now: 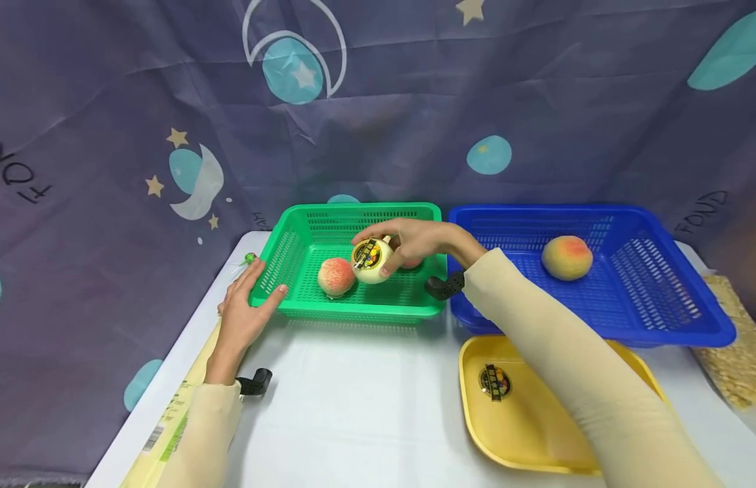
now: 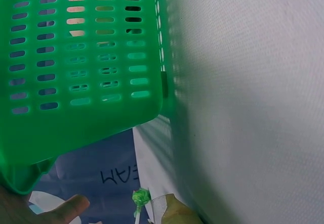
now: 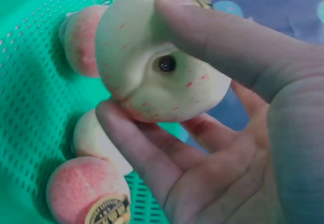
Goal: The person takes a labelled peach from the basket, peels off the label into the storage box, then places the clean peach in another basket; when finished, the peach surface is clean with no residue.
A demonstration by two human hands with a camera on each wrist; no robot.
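A pale peach [image 1: 378,267] with a black-and-gold sticker is held in my right hand [image 1: 417,238], above the green basket [image 1: 353,310]. In the right wrist view, the thumb lies across the peach [image 3: 147,82], with fingers under its other side. It has red flecks and a dark pit in its dimple. A pink peach [image 1: 337,278] lies in the basket to the left, and another peach [image 1: 411,263] is partly hidden behind the hand. My left hand [image 1: 244,308] rests at the basket's front left corner, thumb extended over the rim.
A blue basket [image 1: 646,332] with one yellowish peach [image 1: 567,257] stands at the right. In front of it is a yellow tray [image 1: 469,413] with a loose sticker [image 1: 495,383]. A green lollipop [image 1: 250,258] and a yellow package [image 1: 171,413] lie along the left edge; a bag of grains [image 1: 740,352] lies far right.
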